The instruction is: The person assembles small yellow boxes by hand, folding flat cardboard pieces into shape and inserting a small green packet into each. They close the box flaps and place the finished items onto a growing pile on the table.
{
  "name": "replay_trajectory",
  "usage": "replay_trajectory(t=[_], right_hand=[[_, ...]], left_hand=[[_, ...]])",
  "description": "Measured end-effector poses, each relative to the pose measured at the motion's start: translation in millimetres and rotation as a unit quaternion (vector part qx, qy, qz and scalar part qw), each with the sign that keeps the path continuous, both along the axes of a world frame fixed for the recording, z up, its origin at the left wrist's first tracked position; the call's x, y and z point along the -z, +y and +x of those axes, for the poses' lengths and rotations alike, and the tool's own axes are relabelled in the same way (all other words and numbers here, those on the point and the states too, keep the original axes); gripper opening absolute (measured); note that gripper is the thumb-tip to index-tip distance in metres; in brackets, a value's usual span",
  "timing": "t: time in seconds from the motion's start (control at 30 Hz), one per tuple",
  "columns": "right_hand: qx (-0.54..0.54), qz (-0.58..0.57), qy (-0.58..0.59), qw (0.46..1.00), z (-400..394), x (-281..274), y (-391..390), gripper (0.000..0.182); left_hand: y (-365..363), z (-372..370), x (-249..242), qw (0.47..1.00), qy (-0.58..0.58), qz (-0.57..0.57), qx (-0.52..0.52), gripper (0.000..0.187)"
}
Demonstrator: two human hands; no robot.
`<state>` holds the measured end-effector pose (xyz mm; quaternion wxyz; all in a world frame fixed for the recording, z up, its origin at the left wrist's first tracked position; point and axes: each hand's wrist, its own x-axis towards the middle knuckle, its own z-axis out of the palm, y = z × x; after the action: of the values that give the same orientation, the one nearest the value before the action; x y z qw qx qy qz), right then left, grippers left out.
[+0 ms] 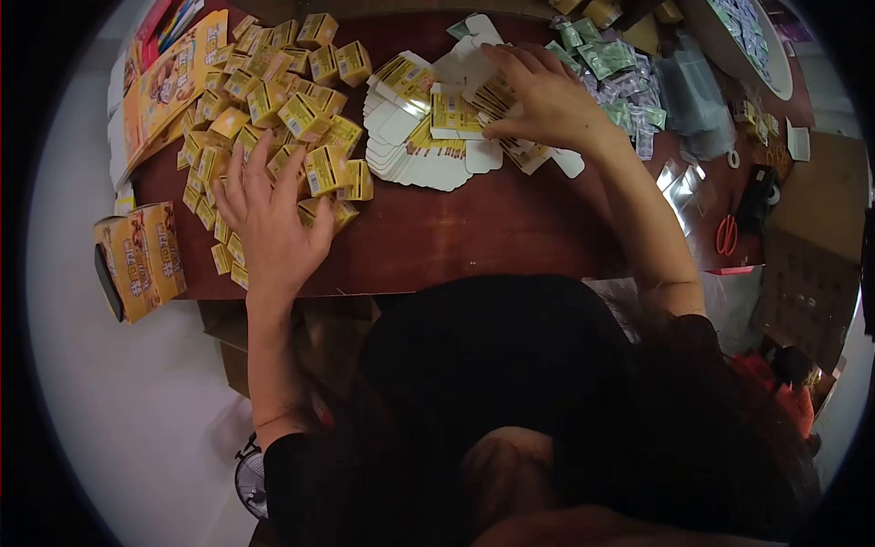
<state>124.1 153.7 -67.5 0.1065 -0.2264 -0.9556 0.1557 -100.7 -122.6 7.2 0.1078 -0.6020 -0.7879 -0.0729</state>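
Note:
My left hand [273, 212] lies over the near edge of a heap of small yellow boxes [303, 116], its fingers spread and touching or just above them. The boxes are folded into shape and tumbled at all angles. Farther right, my right hand [550, 100] reaches over a fanned spread of flat yellow-and-white cartons [401, 146]. Its fingers are curved and the thumb is apart. Close to that thumb lies a yellow carton piece [453, 113]. Whether the right fingertips touch the cartons beneath is hard to make out.
Small green and purple sachets [629, 82] are heaped right of my right hand, with clear plastic bags [690, 100] beside them. Red-handled scissors [726, 235] lie near the table's right edge. Larger orange printed packaging [178, 77] and an orange box [146, 260] stand at the left.

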Motion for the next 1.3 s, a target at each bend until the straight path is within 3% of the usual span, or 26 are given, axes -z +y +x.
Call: replay_trajectory(t=[0.17, 0.23, 0.33, 0.43, 0.47, 0.5, 0.53, 0.57, 0.6, 0.63, 0.77, 0.97, 1.03, 1.17, 1.23, 1.3], right_hand=[[0.128, 0.011, -0.136, 0.982, 4, -15, -11, 0.098], [0.161, 0.025, -0.160, 0.973, 3, -13, -12, 0.097], [0.157, 0.007, -0.143, 0.977, 4, -5, -6, 0.092], [0.133, -0.019, -0.061, 0.989, 17, -10, -6, 0.081], [0.104, -0.061, 0.035, 0.992, 24, -16, -8, 0.076], [0.073, -0.103, 0.130, 0.983, 28, -24, -11, 0.071], [0.074, -0.104, 0.132, 0.983, 31, -33, -18, 0.071], [0.058, -0.202, 0.198, 0.957, 33, -44, -27, 0.071], [0.041, -0.298, 0.261, 0.917, 34, -51, -35, 0.072], [0.043, -0.300, 0.264, 0.916, 36, -55, -40, 0.072], [0.021, -0.339, 0.267, 0.902, 46, -61, -42, 0.080], [-0.022, -0.349, 0.278, 0.895, 48, -63, -33, 0.079], [-0.047, -0.322, 0.281, 0.903, 51, -63, -29, 0.078], [-0.073, -0.403, 0.251, 0.877, 54, -67, -24, 0.070], [-0.098, -0.409, 0.257, 0.870, 54, -66, -21, 0.067], [-0.103, -0.410, 0.275, 0.864, 55, -65, -20, 0.061]], left_hand=[[15, 16, -10, 0.997, -0.035, 0.061, 0.008, 0.056], [31, 33, -10, 0.986, -0.123, 0.099, 0.043, 0.056], [62, 54, 0, 0.963, -0.217, 0.120, 0.109, 0.054], [86, 68, 12, 0.956, -0.230, 0.125, 0.133, 0.060], [92, 71, 18, 0.956, -0.229, 0.125, 0.134, 0.060], [98, 73, 26, 0.912, -0.361, 0.150, 0.121, 0.064], [105, 76, 30, 0.851, -0.484, 0.172, 0.105, 0.069], [114, 82, 32, 0.853, -0.483, 0.169, 0.104, 0.069], [124, 91, 34, 0.731, -0.653, 0.176, 0.092, 0.072], [130, 98, 33, 0.576, -0.794, 0.176, 0.075, 0.075], [144, 111, 15, 0.560, -0.798, 0.210, 0.078, 0.070], [142, 111, 11, 0.631, -0.735, 0.214, 0.127, 0.066], [137, 105, 11, 0.670, -0.697, 0.197, 0.162, 0.055], [129, 92, 6, 0.703, -0.680, 0.114, 0.174, 0.038], [128, 88, 5, 0.776, -0.590, 0.112, 0.195, 0.026], [127, 89, 3, 0.782, -0.573, 0.116, 0.215, 0.025]])
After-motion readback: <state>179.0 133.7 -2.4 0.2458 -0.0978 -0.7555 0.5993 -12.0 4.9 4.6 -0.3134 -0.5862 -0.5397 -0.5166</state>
